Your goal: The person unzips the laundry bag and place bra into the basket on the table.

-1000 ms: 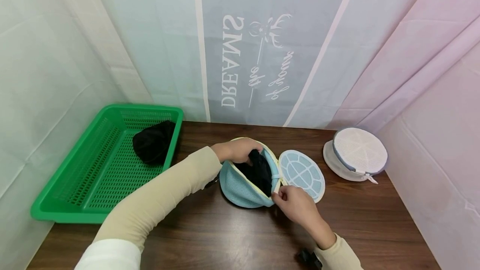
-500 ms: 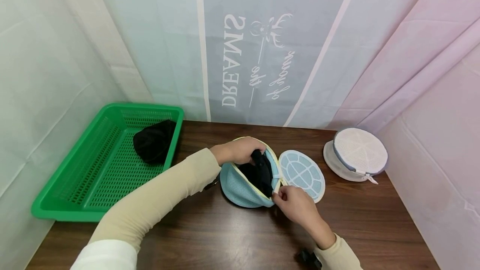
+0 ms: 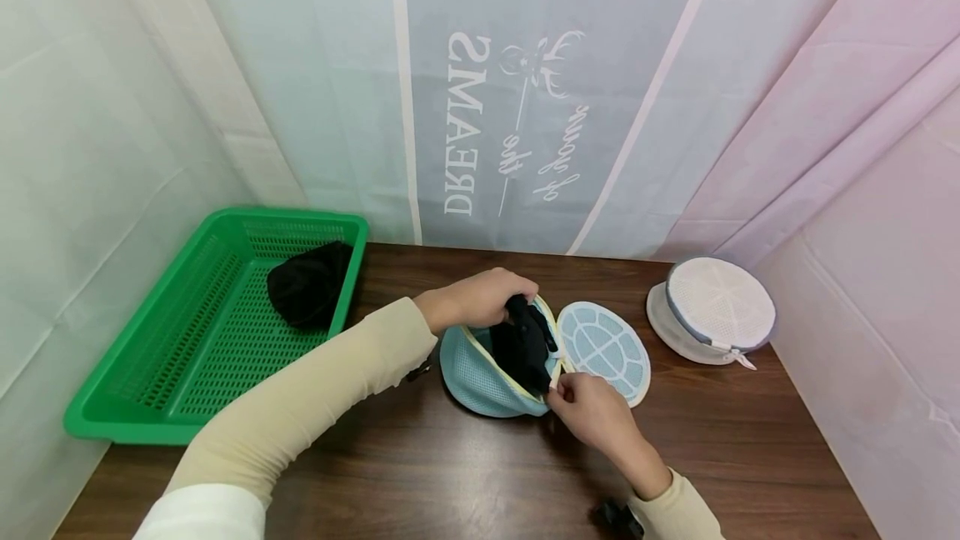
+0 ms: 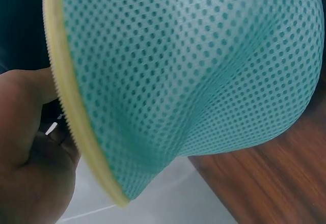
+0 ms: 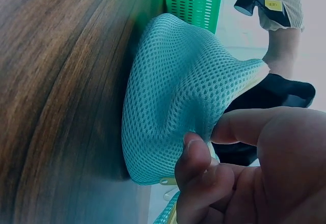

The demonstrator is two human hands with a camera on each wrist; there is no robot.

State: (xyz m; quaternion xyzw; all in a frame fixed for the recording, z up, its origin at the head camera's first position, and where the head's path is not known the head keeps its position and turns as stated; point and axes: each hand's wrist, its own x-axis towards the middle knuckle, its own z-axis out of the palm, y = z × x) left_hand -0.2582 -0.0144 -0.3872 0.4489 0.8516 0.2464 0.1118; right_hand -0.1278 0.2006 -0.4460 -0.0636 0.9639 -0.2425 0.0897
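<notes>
A light-blue mesh laundry bag [image 3: 480, 369] with a yellow zip edge stands unzipped on the table, its round lid [image 3: 603, 348] folded out to the right. Inside its mouth is a black cloth garment [image 3: 519, 348], bunched up and partly hidden; its exact kind is unclear. From the far left side, my left hand [image 3: 480, 298] reaches over the opening and grips the garment's upper part. My right hand [image 3: 596, 411] pinches the bag's rim at the near right, by the lid. In the right wrist view, the thumb and fingers close on the mesh [image 5: 178, 96] beside the black cloth.
On the left, a green plastic basket [image 3: 217, 357] holds another black cloth item [image 3: 309, 283]. A white mesh laundry bag [image 3: 720, 302] with a grey-blue edge sits at the back right. Fabric curtains [image 3: 322, 90] border the wooden table [image 3: 450, 473] behind and on both sides.
My left hand has moved slightly up and to the right, raising the black garment in the bag's mouth so more of it shows. My right hand stays at the rim.
</notes>
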